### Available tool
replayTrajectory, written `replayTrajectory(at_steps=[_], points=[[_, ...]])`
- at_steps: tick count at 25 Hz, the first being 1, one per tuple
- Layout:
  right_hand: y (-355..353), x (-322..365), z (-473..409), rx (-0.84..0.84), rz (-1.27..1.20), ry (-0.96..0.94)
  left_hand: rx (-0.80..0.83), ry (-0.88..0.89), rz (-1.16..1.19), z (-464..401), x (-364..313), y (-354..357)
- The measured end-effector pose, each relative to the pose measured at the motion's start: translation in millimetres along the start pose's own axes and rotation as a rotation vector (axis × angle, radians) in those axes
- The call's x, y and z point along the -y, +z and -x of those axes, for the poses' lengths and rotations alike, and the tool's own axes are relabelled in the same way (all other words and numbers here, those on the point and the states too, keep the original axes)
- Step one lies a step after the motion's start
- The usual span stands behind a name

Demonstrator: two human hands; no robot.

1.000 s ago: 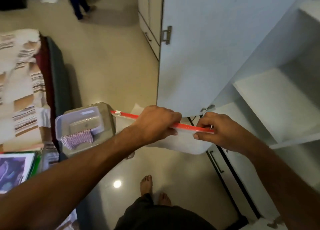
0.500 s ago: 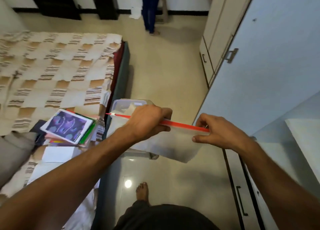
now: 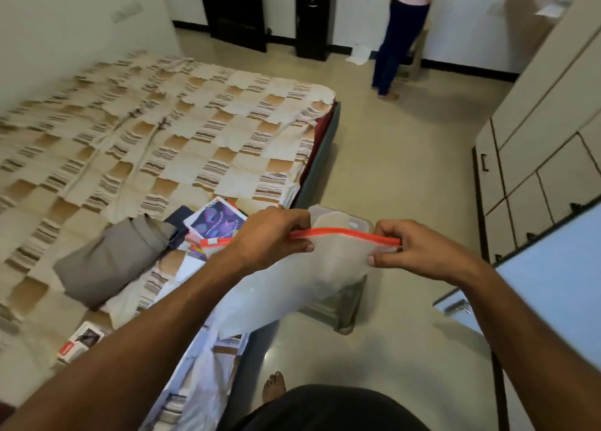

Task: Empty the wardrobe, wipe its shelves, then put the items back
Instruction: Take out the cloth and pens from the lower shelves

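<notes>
I am gripping the zip bag (image 3: pixel 292 287) by its red strip with my left hand (image 3: pixel 270 235) and right hand (image 3: pixel 419 251); items are lying on the bed (image 3: pixel 162 121), so I judge the putting back is not done.

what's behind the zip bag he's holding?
A clear plastic container on the floor shows above and below the zip bag, which both hands grip by its red strip. The container's middle and contents are covered.
</notes>
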State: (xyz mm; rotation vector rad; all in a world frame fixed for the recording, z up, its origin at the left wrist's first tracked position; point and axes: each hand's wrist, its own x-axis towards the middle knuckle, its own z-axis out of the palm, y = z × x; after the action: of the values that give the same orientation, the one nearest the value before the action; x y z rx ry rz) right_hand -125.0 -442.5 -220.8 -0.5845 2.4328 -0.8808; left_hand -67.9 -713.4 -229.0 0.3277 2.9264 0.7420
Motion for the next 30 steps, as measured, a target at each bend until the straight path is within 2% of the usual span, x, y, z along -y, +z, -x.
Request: replayTrajectory(at_steps=[3,6,9,13,17,21,23,25,28,30], points=[[24,30,-44,0.031,0.196,-0.035,0.034,0.048,-0.08,7,38,-16],[59,59,-85,0.134,0.397,-0.213,0.055,0.122,-0.15,16,64,-25],[85,76,-121,0.146,0.457,-0.322,0.008,0.107,-0.135,25,93,-36],[95,80,-158,0.298,0.271,-0.371,-0.025,-0.007,-0.104,42,131,-35],[99,84,-201,0.483,0.366,-0.54,-0.03,-0.149,-0.082,43,153,-23],[84,95,-246,0.552,0.426,-0.602,-0.022,-0.264,-0.03,26,157,-15],[81,101,-265,0.522,0.486,-0.64,-0.075,-0.307,0.012,18,157,-8],[79,106,-278,0.405,0.428,-0.661,-0.164,-0.41,0.066,18,163,-1],[79,114,-286,0.206,0.267,-0.675,-0.268,-0.639,0.166,29,175,4],[84,121,-287,0.212,0.203,-0.654,-0.34,-0.813,0.238,40,185,5]])
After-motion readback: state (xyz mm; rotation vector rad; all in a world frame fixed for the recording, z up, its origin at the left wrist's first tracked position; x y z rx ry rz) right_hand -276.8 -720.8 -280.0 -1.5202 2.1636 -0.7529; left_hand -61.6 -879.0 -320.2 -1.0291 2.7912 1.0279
